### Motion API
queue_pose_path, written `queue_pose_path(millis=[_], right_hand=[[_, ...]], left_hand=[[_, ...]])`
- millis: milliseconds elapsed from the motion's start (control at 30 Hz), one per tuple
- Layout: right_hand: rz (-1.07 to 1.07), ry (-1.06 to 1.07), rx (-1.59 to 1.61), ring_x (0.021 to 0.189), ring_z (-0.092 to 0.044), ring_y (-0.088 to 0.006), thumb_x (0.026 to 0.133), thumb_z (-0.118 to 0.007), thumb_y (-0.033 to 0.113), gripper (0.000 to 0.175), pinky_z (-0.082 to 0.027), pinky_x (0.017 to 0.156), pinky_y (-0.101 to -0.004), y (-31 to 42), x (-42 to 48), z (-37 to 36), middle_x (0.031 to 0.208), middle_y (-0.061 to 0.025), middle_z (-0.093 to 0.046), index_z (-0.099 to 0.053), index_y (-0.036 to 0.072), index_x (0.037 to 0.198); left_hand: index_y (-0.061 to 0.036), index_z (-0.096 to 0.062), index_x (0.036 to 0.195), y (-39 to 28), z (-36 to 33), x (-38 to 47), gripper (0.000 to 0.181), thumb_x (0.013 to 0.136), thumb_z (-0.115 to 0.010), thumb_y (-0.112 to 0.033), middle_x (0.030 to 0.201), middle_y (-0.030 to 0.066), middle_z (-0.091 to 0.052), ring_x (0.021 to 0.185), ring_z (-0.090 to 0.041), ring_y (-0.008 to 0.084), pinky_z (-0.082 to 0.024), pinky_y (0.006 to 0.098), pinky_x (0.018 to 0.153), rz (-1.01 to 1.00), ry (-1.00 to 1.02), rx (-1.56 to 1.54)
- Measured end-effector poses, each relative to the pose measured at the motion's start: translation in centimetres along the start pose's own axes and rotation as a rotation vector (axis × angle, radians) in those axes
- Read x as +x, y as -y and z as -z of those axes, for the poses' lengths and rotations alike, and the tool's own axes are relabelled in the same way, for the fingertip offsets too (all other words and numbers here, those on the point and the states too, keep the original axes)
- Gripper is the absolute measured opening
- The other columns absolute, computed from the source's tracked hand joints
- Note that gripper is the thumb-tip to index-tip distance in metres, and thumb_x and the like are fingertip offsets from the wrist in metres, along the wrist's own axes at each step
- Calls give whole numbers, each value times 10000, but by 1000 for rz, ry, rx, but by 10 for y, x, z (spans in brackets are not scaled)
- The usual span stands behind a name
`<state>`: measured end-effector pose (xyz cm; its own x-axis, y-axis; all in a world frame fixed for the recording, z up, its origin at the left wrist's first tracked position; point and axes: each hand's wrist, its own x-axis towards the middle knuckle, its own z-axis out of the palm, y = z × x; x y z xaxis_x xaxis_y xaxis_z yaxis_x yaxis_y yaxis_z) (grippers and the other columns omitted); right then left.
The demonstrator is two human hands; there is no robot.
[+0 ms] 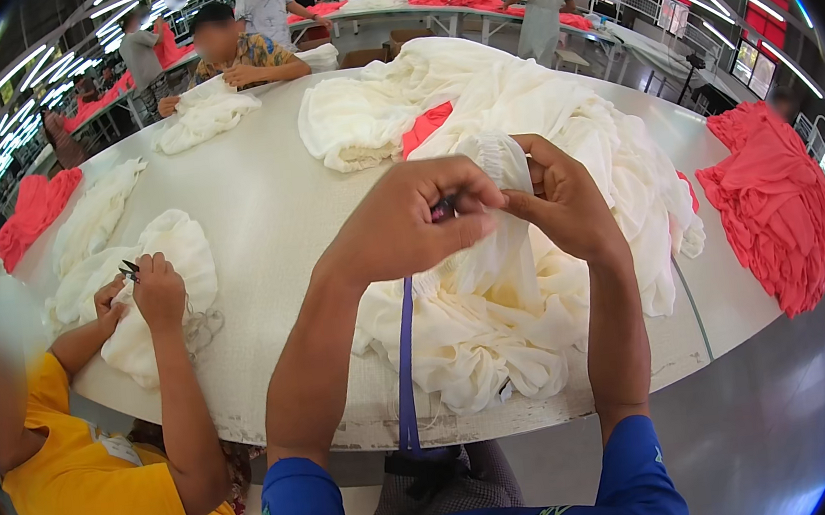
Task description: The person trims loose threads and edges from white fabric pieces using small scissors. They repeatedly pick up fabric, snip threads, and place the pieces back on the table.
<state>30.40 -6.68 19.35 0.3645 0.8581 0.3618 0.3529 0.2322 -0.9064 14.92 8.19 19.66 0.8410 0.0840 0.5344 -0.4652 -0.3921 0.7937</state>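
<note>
Raised over the table, my right hand (pixel 564 196) pinches the gathered elastic edge of a cream garment (pixel 509 277). My left hand (pixel 427 214) is curled beside it, its fingertips close to the right thumb. Inside the left palm is a small dark tool with a pink spot, mostly hidden by the fingers; its kind cannot be told. A purple ribbon (pixel 407 363) hangs below the left hand to the table edge. The garment's lower part lies in loose folds on the table in front of me, against a larger heap of cream garments (pixel 485 91) behind.
On the pale table (pixel 263 273), a pile of coral garments (pixel 776 204) stands at the right. A co-worker in yellow (pixel 113 492) at the left holds thread snips (pixel 129 270) over cream cloth. Another co-worker (pixel 248 60) handles cream cloth across the table.
</note>
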Motion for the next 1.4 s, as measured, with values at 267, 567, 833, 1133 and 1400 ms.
queue_pose_path(millis=[267,567,833,1133,1400], right_hand=[[7,31,-5,983,-653,-141,897,-649,-27,527,-524,859,-289,-2,1,3,1061,-103,-677,-450,7,1384],[22,131,102,988,-635,-110,924,-632,8,481,-504,874,-265,7,-3,8,1110,-92,-672,-474,4,1378],[117,-22,212,964,-630,-85,951,-633,69,417,-481,882,-232,3,-1,20,1092,-75,-691,-512,-16,1341],[272,-323,413,1002,-631,-98,968,-614,82,381,-496,897,-245,-10,10,32,1132,-76,-673,-523,-9,1326],[327,-390,493,1047,-638,-132,980,-598,99,368,-519,921,-295,-11,12,39,1172,-95,-669,-517,-8,1322]], left_hand=[[-31,-682,991,-1,-6,-3,108,894,-681,-79,785,-27,-649,631,-504,25,-410,203,562,-36,10,111],[-18,-675,969,-1,11,2,143,899,-707,-139,731,-46,-579,572,-456,6,-387,190,487,96,-374,88],[-21,-675,935,-5,14,2,163,900,-705,-177,718,-7,-627,588,-494,13,-391,192,487,173,-281,30],[-20,-664,844,13,14,1,236,878,-744,-239,739,-28,-615,624,-471,31,-392,213,545,239,1,246],[-15,-653,853,30,2,6,223,832,-759,-210,748,0,-619,708,-517,80,-445,284,673,280,145,418]])
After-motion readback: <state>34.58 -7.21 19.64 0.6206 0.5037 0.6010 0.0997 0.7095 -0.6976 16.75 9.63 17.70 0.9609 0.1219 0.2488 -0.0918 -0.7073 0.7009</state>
